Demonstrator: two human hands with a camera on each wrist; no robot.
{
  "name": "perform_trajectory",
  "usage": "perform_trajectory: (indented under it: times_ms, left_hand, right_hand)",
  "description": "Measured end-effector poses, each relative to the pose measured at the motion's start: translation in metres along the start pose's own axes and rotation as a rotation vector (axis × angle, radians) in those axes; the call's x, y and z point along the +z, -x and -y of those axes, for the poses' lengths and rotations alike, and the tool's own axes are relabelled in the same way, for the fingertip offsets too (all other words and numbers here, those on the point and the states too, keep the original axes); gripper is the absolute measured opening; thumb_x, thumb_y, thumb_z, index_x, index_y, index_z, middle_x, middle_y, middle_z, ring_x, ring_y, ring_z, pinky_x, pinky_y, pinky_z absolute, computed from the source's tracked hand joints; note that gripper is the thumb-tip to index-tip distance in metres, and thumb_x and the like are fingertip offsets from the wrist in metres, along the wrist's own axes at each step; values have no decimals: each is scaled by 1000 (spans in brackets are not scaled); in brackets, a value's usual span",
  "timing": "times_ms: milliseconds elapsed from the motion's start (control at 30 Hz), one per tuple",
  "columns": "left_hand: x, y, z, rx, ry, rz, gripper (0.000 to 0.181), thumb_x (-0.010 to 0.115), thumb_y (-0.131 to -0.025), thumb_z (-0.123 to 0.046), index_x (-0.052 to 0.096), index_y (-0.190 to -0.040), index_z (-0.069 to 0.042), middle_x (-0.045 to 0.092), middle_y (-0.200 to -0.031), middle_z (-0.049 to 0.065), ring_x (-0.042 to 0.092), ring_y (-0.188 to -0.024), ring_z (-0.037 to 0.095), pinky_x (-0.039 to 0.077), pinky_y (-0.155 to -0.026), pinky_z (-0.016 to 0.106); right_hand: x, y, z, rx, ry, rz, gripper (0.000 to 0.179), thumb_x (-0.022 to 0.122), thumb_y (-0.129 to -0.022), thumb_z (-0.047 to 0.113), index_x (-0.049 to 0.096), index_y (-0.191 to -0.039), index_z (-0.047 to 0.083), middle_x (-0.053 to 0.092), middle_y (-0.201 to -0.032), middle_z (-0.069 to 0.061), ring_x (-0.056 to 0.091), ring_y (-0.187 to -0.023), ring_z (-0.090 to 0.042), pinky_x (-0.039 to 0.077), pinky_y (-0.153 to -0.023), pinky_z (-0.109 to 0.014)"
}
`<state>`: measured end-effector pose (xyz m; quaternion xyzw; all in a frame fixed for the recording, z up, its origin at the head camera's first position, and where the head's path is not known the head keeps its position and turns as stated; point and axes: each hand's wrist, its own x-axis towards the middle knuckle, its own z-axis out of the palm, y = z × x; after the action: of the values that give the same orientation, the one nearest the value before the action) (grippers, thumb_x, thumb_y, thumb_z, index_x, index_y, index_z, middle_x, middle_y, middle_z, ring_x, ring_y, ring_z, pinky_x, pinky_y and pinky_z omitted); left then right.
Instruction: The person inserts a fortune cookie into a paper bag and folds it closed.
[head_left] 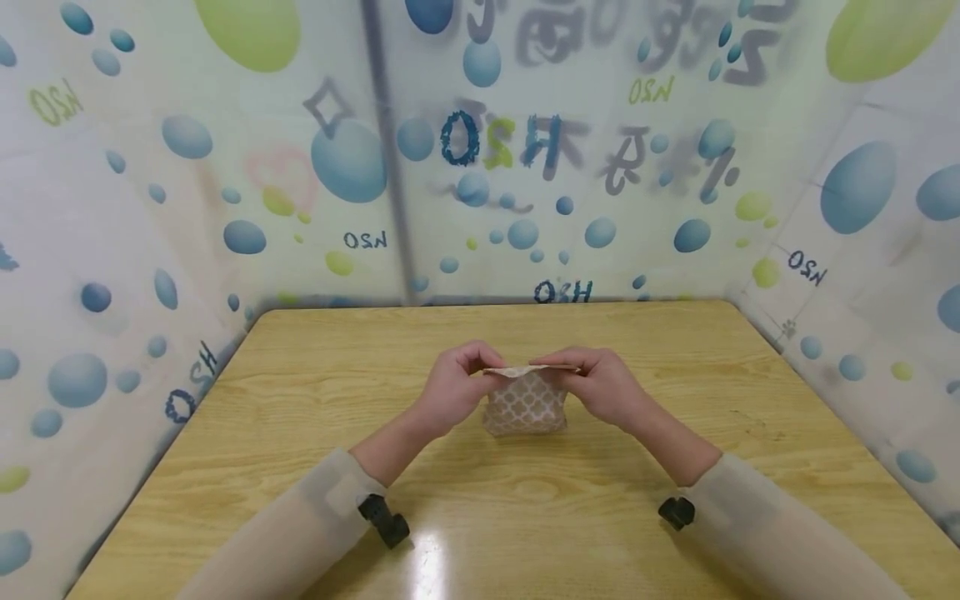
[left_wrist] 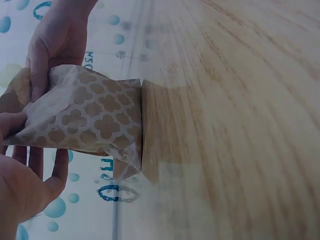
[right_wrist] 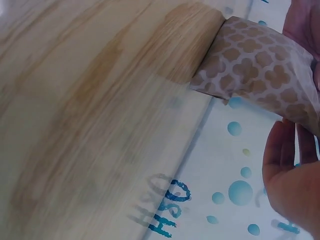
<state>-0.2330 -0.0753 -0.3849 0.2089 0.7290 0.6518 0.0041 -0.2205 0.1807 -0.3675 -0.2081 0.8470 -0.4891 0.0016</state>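
Note:
A small brown paper bag (head_left: 525,407) with a white lattice pattern stands upright on the table, its top edge toward the back. My left hand (head_left: 456,387) pinches the left end of the bag's top edge between thumb and fingers. At the opposite end, my right hand (head_left: 603,386) pinches the same edge. In the left wrist view the bag (left_wrist: 102,112) bulges in the middle and its base meets the tabletop. The right wrist view shows the bag (right_wrist: 260,67) with fingers behind its side. Whatever the bag contains is hidden.
The wooden table (head_left: 337,358) reaches back to a wall covering (head_left: 480,225) printed with blue and green dots. Similar covering stands along both sides. A black strap piece (head_left: 384,521) is on the left cuff, another black piece (head_left: 677,512) on the right.

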Motion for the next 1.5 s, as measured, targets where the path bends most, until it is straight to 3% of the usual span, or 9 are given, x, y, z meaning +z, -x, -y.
perform_trajectory:
  times_ms: [267, 567, 667, 767, 900, 1033, 1167, 1333, 1500]
  left_hand:
    - [-3, 0, 1, -6, 7, 61, 5, 72, -101, 3, 74, -102, -2, 79, -117, 12, 74, -108, 16, 62, -92, 27]
    - [-13, -2, 3, 2, 13, 181, 17, 69, -101, 6, 72, -117, 1, 76, -129, 16, 72, -115, 16, 60, -94, 26]
    - [-15, 0, 1, -16, -11, 238, 31, 74, -100, 0, 69, -131, -1, 72, -133, 15, 69, -114, 17, 60, -95, 30]
    - [-15, 1, -2, -20, -96, 265, 37, 74, -106, -17, 67, -142, -11, 70, -138, 8, 66, -117, 16, 58, -97, 32]
    - [-12, 1, -3, -2, -199, 230, 31, 68, -110, -34, 71, -138, -20, 73, -134, 0, 66, -112, 16, 56, -90, 32]
    - [-8, 2, -1, 18, -202, 191, 25, 72, -108, -28, 75, -131, -18, 75, -126, 2, 67, -102, 18, 59, -82, 30]
    - [-5, 5, 0, 58, -227, 153, 23, 76, -106, -24, 76, -128, -17, 76, -125, 2, 69, -106, 14, 60, -86, 29]
    - [-4, 6, 0, 120, -252, 122, 17, 77, -105, -21, 80, -121, -16, 77, -120, 2, 71, -106, 14, 62, -88, 30]
    - [-5, 6, 1, 132, -247, 109, 13, 78, -104, -21, 83, -115, -17, 77, -112, 1, 70, -100, 13, 61, -84, 29]
  right_hand:
    - [0, 2, -7, -86, -43, 37, 36, 65, -110, 7, 73, -145, 13, 74, -143, -10, 71, -122, -15, 59, -94, -22]
    - [-6, 2, -10, -186, 5, 113, 42, 57, -107, -9, 78, -137, 12, 69, -149, -13, 66, -136, -27, 60, -98, -25]
    - [-7, 2, -10, -196, 15, 121, 43, 56, -107, -9, 77, -139, 11, 69, -150, -13, 65, -136, -26, 59, -100, -24]
    - [-7, 2, -10, -201, 29, 121, 44, 57, -107, -9, 77, -139, 12, 69, -149, -12, 65, -136, -26, 58, -100, -23]
    - [-8, 3, -9, -186, 45, 127, 42, 59, -108, -4, 75, -143, 14, 68, -150, -12, 66, -135, -31, 59, -99, -27]
    - [-8, 5, -4, -127, 57, 128, 38, 62, -111, 13, 71, -148, 17, 67, -150, -9, 65, -128, -28, 58, -96, -33]
    - [-3, 3, 3, -85, 102, 80, 36, 68, -111, 30, 72, -145, 20, 71, -142, -6, 65, -118, -21, 57, -92, -34]
    - [-1, 1, 6, -75, 189, 28, 32, 75, -106, 27, 78, -137, 20, 77, -134, -2, 70, -110, -18, 59, -90, -34]
    - [-6, 2, 0, -84, 233, 44, 33, 75, -106, 25, 78, -139, 21, 78, -135, -2, 73, -110, -16, 60, -90, -34]
